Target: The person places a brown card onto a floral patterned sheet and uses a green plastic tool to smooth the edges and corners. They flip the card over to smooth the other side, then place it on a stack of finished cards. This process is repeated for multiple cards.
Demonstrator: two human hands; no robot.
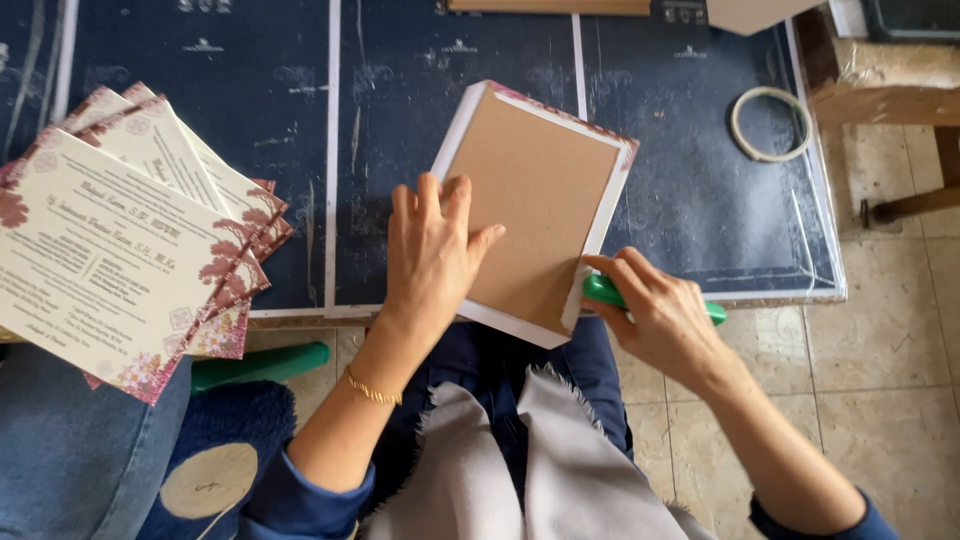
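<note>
Left hand (432,250) presses flat, fingers spread, on brown board (535,195); right hand (655,310) fingers grip green tool (604,291).

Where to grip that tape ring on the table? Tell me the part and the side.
Pinch the tape ring across its band, one finger inside the hole, one outside, coming from above. It lies flat on the dark table, so only its top edge and open middle offer purchase.

Small card-making workshop, home-like. Low dark worktable (400,120) on tiled floor (880,330). Stacked printed cards (110,250) left, tape roll (770,123) far right.
</note>
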